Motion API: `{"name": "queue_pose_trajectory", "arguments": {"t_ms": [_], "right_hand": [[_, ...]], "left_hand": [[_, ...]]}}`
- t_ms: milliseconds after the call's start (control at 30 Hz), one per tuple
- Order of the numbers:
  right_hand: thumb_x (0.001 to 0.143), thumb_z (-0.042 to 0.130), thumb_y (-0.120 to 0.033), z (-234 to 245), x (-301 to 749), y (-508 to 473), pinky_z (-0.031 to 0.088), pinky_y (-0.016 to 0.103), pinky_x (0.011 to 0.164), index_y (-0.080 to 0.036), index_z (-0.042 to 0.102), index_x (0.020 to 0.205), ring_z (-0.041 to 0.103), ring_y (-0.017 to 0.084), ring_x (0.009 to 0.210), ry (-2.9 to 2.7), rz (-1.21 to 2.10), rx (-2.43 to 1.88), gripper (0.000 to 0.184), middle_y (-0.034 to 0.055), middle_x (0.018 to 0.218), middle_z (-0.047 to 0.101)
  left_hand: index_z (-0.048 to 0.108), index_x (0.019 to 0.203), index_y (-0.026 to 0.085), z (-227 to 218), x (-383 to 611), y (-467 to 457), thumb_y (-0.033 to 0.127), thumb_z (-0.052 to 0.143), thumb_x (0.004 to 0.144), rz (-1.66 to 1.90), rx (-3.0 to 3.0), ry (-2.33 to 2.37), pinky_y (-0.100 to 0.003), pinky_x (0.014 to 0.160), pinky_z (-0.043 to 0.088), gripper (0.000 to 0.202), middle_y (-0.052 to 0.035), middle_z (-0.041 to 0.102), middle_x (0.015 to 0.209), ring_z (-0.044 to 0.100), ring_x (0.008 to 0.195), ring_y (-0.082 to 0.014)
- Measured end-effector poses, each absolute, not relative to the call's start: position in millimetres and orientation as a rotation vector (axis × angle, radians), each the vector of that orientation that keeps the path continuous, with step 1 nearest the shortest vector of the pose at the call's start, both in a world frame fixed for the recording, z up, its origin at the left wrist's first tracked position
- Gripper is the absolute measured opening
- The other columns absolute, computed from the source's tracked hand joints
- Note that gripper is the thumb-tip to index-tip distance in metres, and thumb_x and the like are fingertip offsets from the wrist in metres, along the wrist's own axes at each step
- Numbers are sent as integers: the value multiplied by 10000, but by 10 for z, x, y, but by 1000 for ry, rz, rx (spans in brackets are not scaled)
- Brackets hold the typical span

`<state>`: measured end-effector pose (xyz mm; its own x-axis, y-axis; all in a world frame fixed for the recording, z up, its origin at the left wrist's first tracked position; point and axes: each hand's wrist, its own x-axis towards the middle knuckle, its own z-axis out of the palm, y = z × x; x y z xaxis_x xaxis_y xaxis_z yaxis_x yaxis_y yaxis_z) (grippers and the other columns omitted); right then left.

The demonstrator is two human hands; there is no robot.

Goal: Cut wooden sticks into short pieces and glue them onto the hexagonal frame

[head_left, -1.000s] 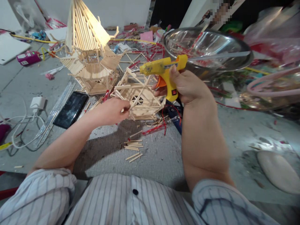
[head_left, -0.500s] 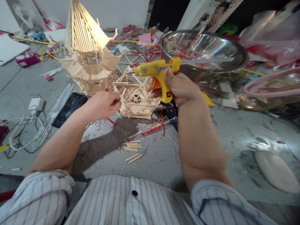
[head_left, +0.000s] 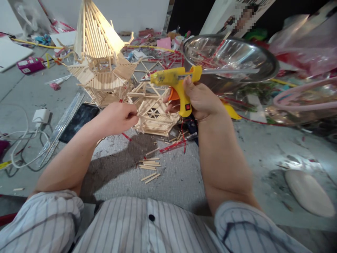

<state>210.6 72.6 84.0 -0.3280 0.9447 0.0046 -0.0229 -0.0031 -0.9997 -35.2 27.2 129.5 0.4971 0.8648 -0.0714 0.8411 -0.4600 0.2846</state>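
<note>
My right hand (head_left: 201, 100) grips a yellow hot glue gun (head_left: 181, 84) by its handle, with the nozzle pointing left. A clear glue stick (head_left: 231, 71) sticks out of the gun's back. The nozzle is over a low open frame of small wooden sticks (head_left: 156, 123). At the left edge of that frame my left hand (head_left: 119, 117) is closed, its fingertips pinched; what they hold is hidden. Behind my left hand rises a pagoda-like tower of wooden sticks (head_left: 101, 66) with a pointed roof. Several loose cut sticks (head_left: 150, 165) lie on the grey surface nearer to me.
A steel bowl (head_left: 229, 56) stands at the back right. Left of my left hand are a black phone (head_left: 79, 121), a clear ruler (head_left: 56, 131) and a white charger (head_left: 40, 117) with cables. A pale oval object (head_left: 309, 193) sits at the right. Scraps clutter the back.
The view has shifted slightly. My left hand stays pinched at the frame's left edge, and the glue gun remains over the frame in my right hand, almost still.
</note>
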Motion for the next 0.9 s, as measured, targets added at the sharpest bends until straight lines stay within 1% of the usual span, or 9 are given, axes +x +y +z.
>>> {"name": "queue_pose_trajectory", "arguments": {"t_ms": [200, 400, 500, 667, 767, 833, 900], "right_hand": [[885, 569, -707, 907, 1978, 627, 610, 305, 547, -180, 677, 916, 729, 195, 664, -1425, 1523, -1085, 539, 61, 772, 725], [855, 611, -714, 875, 2039, 632, 621, 307, 592, -213, 681, 937, 716, 179, 664, -1378, 1474, -1111, 512, 49, 765, 729], [844, 642, -695, 863, 2106, 641, 626, 316, 626, -247, 686, 950, 704, 178, 669, -1347, 1438, -1116, 463, 50, 789, 741], [856, 635, -677, 846, 2113, 640, 605, 288, 584, -238, 680, 956, 680, 155, 612, -1303, 1422, -1116, 453, 45, 839, 757], [879, 610, -669, 812, 2077, 656, 607, 288, 588, -233, 679, 894, 675, 147, 602, -1273, 1425, -1108, 441, 50, 845, 757], [899, 583, -663, 792, 2052, 668, 607, 290, 578, -222, 665, 832, 665, 141, 582, -1254, 1425, -1096, 454, 51, 824, 749], [923, 550, -654, 783, 2030, 677, 604, 289, 562, -205, 659, 811, 656, 135, 561, -1243, 1419, -1087, 475, 53, 801, 739]], "left_hand": [[571, 670, 168, 1362, -385, 254, 219, 489, 872, 9, 2435, 1415, -257, 559, 273, 224, 15, 508, 574, 396, 535, -101], [585, 674, 168, 1333, -368, 269, 219, 486, 865, -23, 2445, 1374, -264, 583, 288, 222, 7, 510, 582, 415, 554, -112], [608, 691, 166, 1294, -370, 282, 217, 490, 862, -31, 2449, 1344, -261, 602, 302, 214, 9, 521, 586, 434, 565, -117], [608, 696, 159, 1255, -365, 283, 210, 497, 869, -55, 2442, 1330, -252, 601, 297, 212, 17, 513, 595, 426, 565, -107], [578, 679, 160, 1255, -348, 270, 206, 496, 865, -48, 2413, 1352, -242, 589, 295, 208, 26, 493, 586, 410, 556, -97], [552, 664, 164, 1257, -338, 263, 205, 497, 854, -32, 2391, 1370, -236, 581, 297, 202, 32, 475, 576, 403, 552, -93], [529, 655, 168, 1253, -334, 260, 207, 500, 842, -21, 2373, 1387, -232, 577, 298, 193, 36, 462, 569, 401, 551, -90]]}}
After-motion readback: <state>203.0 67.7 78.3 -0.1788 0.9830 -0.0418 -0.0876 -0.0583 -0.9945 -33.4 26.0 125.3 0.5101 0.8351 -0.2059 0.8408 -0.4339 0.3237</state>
